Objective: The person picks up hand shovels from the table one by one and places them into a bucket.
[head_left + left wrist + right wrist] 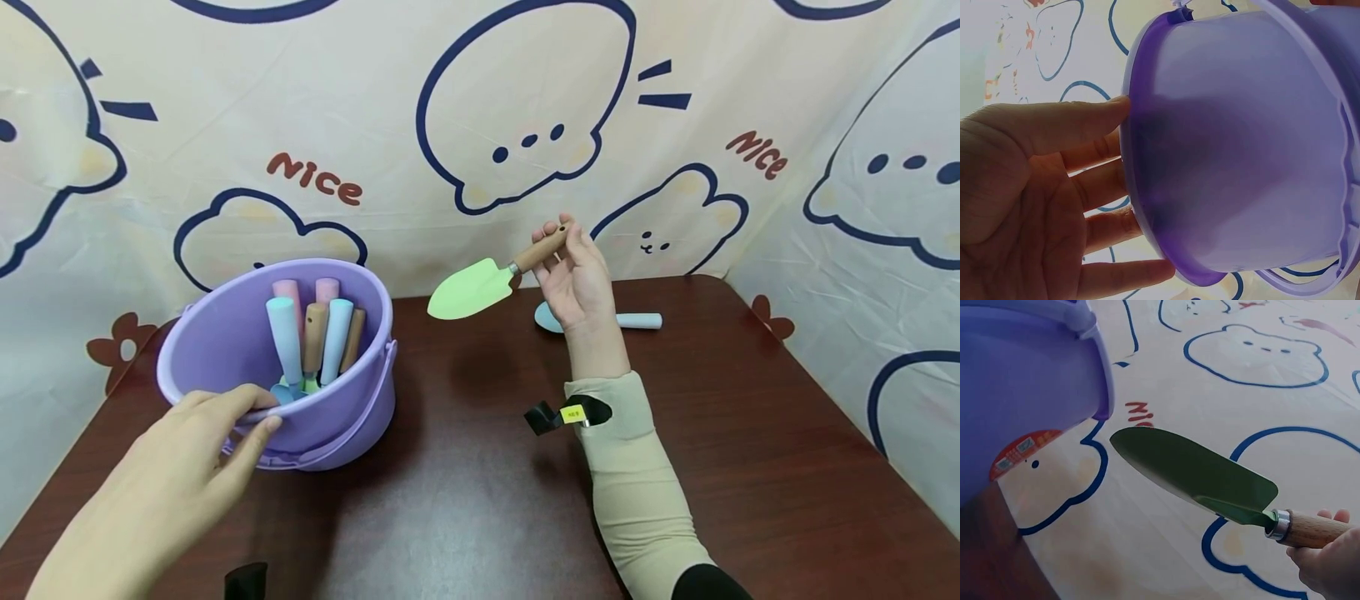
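Observation:
A purple bucket point(352, 429) stands on the left of the table, with several pink, blue and wooden tool handles point(315, 329) sticking up inside. My left hand point(191, 458) pinches the bucket's near rim, thumb on the outer side and fingers over the edge; the left wrist view shows this hand point(1041, 187) from the palm side. Raised above the table, my right hand point(573, 279) grips the wooden handle of a hand trowel point(468, 290). Its light green blade points left towards the bucket. In the right wrist view the trowel blade point(1197, 475) is apart from the bucket point(1029, 381).
Behind my right wrist, a light blue tool point(639, 321) lies on the brown table point(480, 500), partly hidden. A printed cloth point(390, 100) hangs along the back and sides. At the bottom left of the head view is a small black object point(246, 581).

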Demonstrator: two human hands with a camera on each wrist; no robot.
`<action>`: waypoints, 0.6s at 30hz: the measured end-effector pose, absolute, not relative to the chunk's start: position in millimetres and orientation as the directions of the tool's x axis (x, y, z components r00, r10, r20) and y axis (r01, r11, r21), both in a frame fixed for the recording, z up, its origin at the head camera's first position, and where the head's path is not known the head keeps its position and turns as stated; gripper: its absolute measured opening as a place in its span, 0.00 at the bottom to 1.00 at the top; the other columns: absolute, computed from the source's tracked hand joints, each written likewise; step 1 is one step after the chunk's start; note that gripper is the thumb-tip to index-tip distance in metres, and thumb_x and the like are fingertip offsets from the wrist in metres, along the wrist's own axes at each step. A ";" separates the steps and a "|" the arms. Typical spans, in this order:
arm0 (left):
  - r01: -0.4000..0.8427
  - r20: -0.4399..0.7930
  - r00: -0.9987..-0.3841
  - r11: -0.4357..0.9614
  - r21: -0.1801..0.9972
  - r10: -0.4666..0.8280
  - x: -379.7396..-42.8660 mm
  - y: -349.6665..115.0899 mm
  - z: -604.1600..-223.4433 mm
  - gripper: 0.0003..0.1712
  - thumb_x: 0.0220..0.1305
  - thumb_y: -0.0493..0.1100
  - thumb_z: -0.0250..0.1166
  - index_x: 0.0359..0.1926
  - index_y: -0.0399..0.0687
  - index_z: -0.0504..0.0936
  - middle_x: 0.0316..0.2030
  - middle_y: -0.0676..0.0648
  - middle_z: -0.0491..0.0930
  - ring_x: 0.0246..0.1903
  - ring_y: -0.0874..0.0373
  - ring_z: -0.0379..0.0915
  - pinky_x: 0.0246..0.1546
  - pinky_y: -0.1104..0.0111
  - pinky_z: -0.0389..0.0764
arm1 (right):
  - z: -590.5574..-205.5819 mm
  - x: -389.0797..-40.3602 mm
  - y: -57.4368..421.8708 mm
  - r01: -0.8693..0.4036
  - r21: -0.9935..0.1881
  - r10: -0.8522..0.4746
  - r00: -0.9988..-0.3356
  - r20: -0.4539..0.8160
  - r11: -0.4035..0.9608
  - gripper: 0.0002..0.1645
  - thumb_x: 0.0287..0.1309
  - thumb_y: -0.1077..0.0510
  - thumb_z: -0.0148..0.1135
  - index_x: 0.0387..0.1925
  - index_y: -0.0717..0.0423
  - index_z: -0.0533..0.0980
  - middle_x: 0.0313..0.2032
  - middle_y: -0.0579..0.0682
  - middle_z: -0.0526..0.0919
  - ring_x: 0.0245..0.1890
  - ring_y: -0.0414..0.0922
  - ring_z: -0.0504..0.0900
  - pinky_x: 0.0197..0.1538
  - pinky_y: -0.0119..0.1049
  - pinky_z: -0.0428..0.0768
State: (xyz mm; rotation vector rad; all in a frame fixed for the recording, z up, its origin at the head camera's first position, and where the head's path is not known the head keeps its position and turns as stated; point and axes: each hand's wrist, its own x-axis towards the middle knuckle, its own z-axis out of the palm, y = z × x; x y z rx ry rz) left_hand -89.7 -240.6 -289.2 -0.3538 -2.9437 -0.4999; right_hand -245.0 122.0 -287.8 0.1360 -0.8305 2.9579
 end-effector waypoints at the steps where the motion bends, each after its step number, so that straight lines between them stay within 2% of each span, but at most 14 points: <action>1: 0.251 0.170 -0.963 0.917 0.309 0.207 -89.5 -240.8 -289.4 0.10 0.66 0.45 0.66 0.44 0.46 0.83 0.37 0.40 0.82 0.39 0.43 0.77 0.37 0.42 0.79 | -286.6 -243.7 121.6 -0.090 -0.511 0.038 -0.993 0.110 -0.855 0.12 0.74 0.52 0.42 0.47 0.52 0.70 0.37 0.49 0.78 0.41 0.45 0.80 0.48 0.35 0.81; 12: 0.279 0.216 -0.952 0.910 0.306 0.219 -88.7 -240.6 -289.6 0.07 0.66 0.44 0.66 0.42 0.48 0.83 0.36 0.42 0.82 0.39 0.44 0.76 0.35 0.46 0.78 | -274.6 -229.5 115.4 -0.075 -0.487 -0.012 -0.985 0.173 -0.870 0.12 0.74 0.52 0.43 0.49 0.53 0.70 0.39 0.51 0.78 0.43 0.46 0.80 0.51 0.37 0.81; 18: 0.256 0.176 -0.962 0.913 0.318 0.209 -88.2 -241.0 -287.6 0.08 0.67 0.46 0.65 0.43 0.48 0.82 0.37 0.42 0.82 0.40 0.43 0.76 0.37 0.43 0.79 | -270.8 -223.8 108.1 -0.060 -0.499 -0.049 -0.978 0.203 -0.864 0.13 0.75 0.52 0.41 0.49 0.52 0.70 0.40 0.50 0.77 0.44 0.46 0.80 0.51 0.36 0.81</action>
